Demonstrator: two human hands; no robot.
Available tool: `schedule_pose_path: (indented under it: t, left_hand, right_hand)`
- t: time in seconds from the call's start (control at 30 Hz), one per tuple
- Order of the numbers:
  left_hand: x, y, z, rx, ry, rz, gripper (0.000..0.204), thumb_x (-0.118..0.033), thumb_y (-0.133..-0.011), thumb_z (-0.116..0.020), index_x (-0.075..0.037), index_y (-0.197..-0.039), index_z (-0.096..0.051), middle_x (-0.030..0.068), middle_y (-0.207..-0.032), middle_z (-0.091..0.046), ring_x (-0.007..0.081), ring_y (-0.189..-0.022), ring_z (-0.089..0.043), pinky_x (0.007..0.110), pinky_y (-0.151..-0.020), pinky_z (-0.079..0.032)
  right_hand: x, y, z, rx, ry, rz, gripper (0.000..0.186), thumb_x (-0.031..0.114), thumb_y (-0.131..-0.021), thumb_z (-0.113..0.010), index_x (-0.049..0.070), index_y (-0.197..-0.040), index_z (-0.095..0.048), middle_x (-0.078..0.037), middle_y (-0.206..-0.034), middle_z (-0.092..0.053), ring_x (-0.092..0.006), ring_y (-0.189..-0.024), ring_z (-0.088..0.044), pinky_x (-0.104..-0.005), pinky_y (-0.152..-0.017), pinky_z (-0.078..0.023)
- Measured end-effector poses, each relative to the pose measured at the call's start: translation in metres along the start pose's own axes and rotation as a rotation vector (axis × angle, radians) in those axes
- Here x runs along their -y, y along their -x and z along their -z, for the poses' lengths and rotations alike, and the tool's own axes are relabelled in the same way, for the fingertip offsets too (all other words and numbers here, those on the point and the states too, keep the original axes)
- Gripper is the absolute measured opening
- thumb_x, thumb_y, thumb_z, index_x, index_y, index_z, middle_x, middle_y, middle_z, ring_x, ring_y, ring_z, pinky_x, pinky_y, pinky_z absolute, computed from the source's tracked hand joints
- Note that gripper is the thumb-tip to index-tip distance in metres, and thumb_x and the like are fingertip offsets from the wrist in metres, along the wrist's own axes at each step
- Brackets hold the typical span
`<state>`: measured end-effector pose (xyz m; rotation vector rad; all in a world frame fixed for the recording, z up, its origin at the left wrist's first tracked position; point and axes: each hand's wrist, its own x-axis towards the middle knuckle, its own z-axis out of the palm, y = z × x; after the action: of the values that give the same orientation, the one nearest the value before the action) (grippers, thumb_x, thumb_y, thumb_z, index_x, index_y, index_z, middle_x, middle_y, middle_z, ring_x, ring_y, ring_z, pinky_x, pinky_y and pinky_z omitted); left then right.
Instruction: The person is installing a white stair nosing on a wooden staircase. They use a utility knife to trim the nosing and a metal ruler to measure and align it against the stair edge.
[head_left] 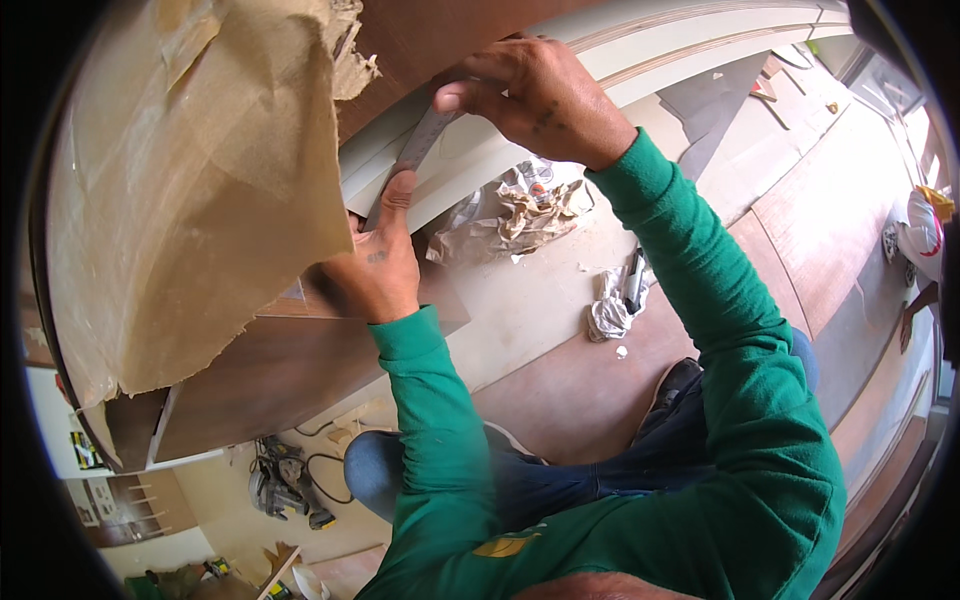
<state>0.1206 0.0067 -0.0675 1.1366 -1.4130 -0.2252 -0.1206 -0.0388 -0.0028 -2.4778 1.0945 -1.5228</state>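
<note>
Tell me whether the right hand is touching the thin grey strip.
Touching. The head view shows the right hand with its thumb tip against the upper end of the thin grey strip.

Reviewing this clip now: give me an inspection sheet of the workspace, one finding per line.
Surface: pale floor, partly covered by brown boards.
Job's things: thin grey strip beside a pale panel.
Clutter: crumpled paper on the floor; torn brown paper hangs at left.
Hands: left hand and right hand both hold the strip.
Cables: dark cable loops beside a power tool.
Surroundings: another person's hand at far right.
</note>
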Motion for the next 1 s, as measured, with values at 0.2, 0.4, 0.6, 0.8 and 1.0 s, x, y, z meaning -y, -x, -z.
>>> schedule_pose_path:
  t: [0.2,0.4,0.6,0.8,1.0]
  left_hand:
    - [-0.014,0.006,-0.003,-0.026,0.011,0.116,0.074,-0.029,-0.090,-0.096,0.010,-0.144,-0.065,0.0126,-0.120,-0.081,0.0138,-0.102,-0.072,0.029,-0.095,-0.055]
    - [-0.030,0.006,-0.009,-0.053,0.107,0.129,0.076,-0.028,-0.088,-0.097,0.010,-0.145,-0.065,0.0123,-0.120,-0.080,0.0139,-0.103,-0.072,0.029,-0.096,-0.056]
    - [-0.034,0.006,-0.012,-0.047,0.130,0.169,0.072,-0.025,-0.089,-0.096,0.010,-0.144,-0.065,0.0139,-0.124,-0.079,0.0177,-0.108,-0.072,0.032,-0.100,-0.056]
    - [-0.034,0.007,-0.013,-0.073,0.165,0.176,0.067,-0.022,-0.086,-0.098,0.009,-0.138,-0.069,0.0145,-0.117,-0.080,0.0191,-0.104,-0.074,0.034,-0.099,-0.058]
    - [-0.031,0.006,-0.016,-0.090,0.129,0.094,0.070,-0.021,-0.087,-0.097,0.010,-0.141,-0.065,0.0147,-0.112,-0.082,0.0195,-0.101,-0.075,0.034,-0.096,-0.059]
  right_hand:
    - [-0.003,0.002,-0.004,-0.100,-0.001,-0.003,0.030,0.042,-0.096,-0.082,0.012,-0.101,-0.085,-0.015,-0.081,-0.073,-0.0363,-0.079,-0.071,-0.0448,-0.076,-0.056]
    - [-0.004,0.006,-0.006,-0.099,0.187,-0.001,0.021,0.037,-0.096,-0.081,0.021,-0.109,-0.085,-0.003,-0.097,-0.078,-0.0327,-0.104,-0.067,-0.0477,-0.095,-0.046]
    - [-0.010,0.010,-0.017,-0.181,0.185,0.013,0.021,0.036,-0.097,-0.079,0.025,-0.115,-0.083,0.000,-0.105,-0.080,-0.0306,-0.122,-0.065,-0.0516,-0.101,-0.041]
    - [-0.001,-0.001,0.004,0.112,-0.050,-0.104,0.021,0.029,-0.102,-0.074,0.008,-0.100,-0.077,-0.015,-0.095,-0.076,-0.0362,-0.103,-0.071,-0.0489,-0.102,-0.046]
    - [-0.010,0.005,0.003,0.142,0.125,-0.095,0.024,0.036,-0.101,-0.076,0.021,-0.118,-0.081,-0.006,-0.107,-0.079,-0.0342,-0.105,-0.073,-0.0511,-0.098,-0.046]
